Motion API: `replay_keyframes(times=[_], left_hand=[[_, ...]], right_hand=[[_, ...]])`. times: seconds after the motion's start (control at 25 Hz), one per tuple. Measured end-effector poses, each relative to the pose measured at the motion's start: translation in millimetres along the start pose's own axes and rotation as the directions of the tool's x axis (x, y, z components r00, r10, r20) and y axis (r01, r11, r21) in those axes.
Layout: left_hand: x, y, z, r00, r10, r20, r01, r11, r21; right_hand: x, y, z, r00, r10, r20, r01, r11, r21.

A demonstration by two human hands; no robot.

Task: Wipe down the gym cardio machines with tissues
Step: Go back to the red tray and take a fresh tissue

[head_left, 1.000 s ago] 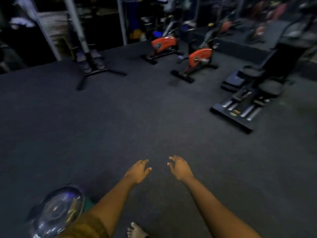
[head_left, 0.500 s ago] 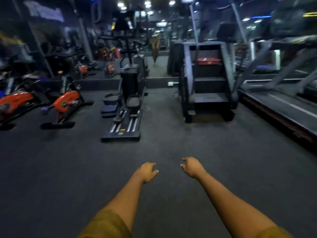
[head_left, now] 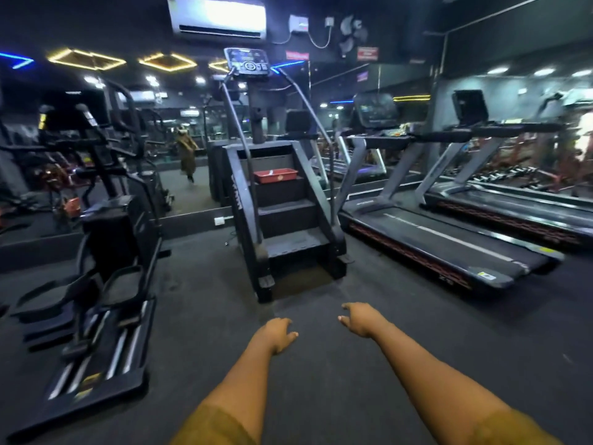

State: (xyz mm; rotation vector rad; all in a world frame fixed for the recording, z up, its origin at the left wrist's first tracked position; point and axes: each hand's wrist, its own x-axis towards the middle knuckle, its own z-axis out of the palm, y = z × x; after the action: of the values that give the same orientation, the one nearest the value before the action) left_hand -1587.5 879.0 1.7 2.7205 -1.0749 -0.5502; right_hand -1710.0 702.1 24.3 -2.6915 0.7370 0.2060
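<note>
A black stair-climber machine (head_left: 288, 220) stands straight ahead, its console (head_left: 247, 61) high up. A red tray (head_left: 276, 175) with something white in it sits on an upper step. My left hand (head_left: 277, 335) and my right hand (head_left: 361, 319) are stretched out low in front of me over the dark floor, short of the machine's bottom step. Both hands have loosely relaxed fingers and hold nothing. No tissue is visible in either hand.
An elliptical trainer (head_left: 102, 284) stands close on the left. Two treadmills (head_left: 442, 248) run along the right, beside a mirrored wall. A wall mirror behind the stair-climber shows a person's reflection (head_left: 186, 155). Dark carpet (head_left: 321, 380) lies between me and the machines.
My view has swung right and up, from the orange bikes to the stair-climber and treadmills. I am closer to the stair-climber. Both hands stay stretched out and hold nothing.
</note>
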Motion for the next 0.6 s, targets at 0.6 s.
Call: replay_keyframes(times=[0.6], left_hand=[[420.2,32.1,-173.0,0.998,-0.058,-0.015,0.058,0.998,0.003]], right_hand=[[426.1,63.1,-167.7,0.989,-0.128,0.078,0.139,0.976,-0.17]])
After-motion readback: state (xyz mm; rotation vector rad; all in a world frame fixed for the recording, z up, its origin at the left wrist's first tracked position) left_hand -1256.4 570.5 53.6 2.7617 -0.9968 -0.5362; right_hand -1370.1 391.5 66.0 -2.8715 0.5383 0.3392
